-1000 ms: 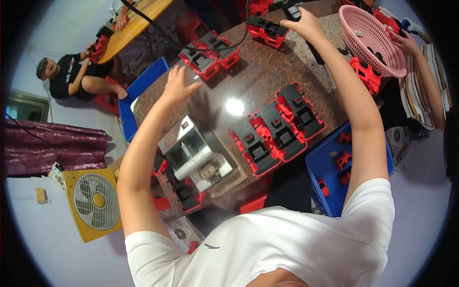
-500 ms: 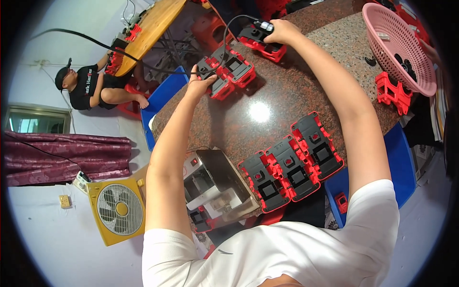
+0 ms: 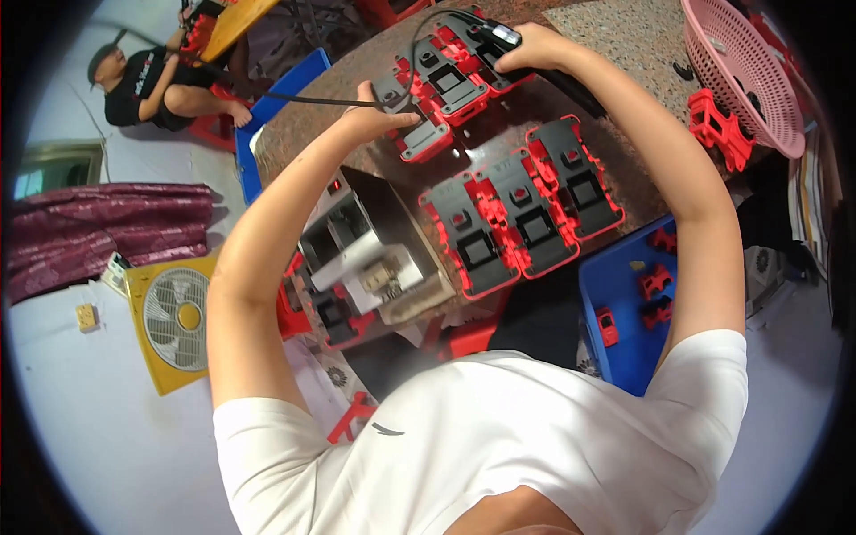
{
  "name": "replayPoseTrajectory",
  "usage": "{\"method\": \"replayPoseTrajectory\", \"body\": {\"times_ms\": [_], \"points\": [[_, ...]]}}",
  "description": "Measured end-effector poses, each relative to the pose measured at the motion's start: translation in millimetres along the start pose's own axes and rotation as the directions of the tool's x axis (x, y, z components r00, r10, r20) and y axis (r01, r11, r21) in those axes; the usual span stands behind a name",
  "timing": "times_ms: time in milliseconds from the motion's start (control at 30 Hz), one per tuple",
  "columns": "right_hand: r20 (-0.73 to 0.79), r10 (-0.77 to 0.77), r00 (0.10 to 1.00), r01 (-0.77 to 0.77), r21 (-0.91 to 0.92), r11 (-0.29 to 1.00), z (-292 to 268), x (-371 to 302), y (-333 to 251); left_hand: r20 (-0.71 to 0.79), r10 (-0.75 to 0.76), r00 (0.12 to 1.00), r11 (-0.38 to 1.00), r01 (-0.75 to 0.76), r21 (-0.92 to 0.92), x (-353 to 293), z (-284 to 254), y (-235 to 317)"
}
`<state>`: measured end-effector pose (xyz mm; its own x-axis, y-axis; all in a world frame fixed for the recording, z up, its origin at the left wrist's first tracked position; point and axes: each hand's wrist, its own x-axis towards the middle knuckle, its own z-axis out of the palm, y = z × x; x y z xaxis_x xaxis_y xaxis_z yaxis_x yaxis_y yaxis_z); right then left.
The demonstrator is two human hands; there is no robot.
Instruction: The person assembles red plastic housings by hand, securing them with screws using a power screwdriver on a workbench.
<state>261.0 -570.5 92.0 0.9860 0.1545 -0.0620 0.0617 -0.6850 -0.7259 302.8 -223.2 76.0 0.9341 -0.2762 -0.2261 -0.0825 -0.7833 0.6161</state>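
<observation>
My left hand [image 3: 379,121] grips the left end of a far row of black-and-red plastic housings [image 3: 446,78], its thumb across the near edge. Its other fingers are partly hidden. My right hand [image 3: 539,49] is closed around a corded black tool [image 3: 497,34] at the row's right end. The tool's clear-looking end pokes out past the hand, and its cable loops left over the housings. Nearer to me, a second row of three black-and-red housings [image 3: 533,212] lies side by side on the speckled stone table [image 3: 357,147].
Left of the near row stands an open box [image 3: 383,241] with white parts inside. A pink basket [image 3: 744,67] and a red plastic frame [image 3: 720,129] sit at far right. Below the right edge is a blue bin [image 3: 629,303] with red parts. Another person sits far left.
My hands have brought the far housings closer to me and to the near row. The right-hand housing, which stood apart, now sits against the others. The whole view has also shifted.
</observation>
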Motion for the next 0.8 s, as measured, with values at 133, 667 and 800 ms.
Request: {"method": "replayPoseTrajectory", "body": {"times_ms": [133,667,800], "points": [[0.091,0.111,0.990,-0.113,0.018,0.993,-1.3,-58.7,-1.0,0.160,0.005,0.987,0.900,-0.075,0.429,-45.5,7.3,49.8],[-0.355,0.068,0.933,0.018,0.236,0.972,-48.9,-131.8,-108.2,-0.144,0.292,0.946,0.853,-0.189,0.487,-195.8,-143.9,-65.0],[-0.228,0.101,0.968,0.053,0.586,0.809,1.8,-215.7,-192.2,-0.351,0.236,0.906,0.958,-0.157,0.239,-317.6,-84.5,-127.7]]}}
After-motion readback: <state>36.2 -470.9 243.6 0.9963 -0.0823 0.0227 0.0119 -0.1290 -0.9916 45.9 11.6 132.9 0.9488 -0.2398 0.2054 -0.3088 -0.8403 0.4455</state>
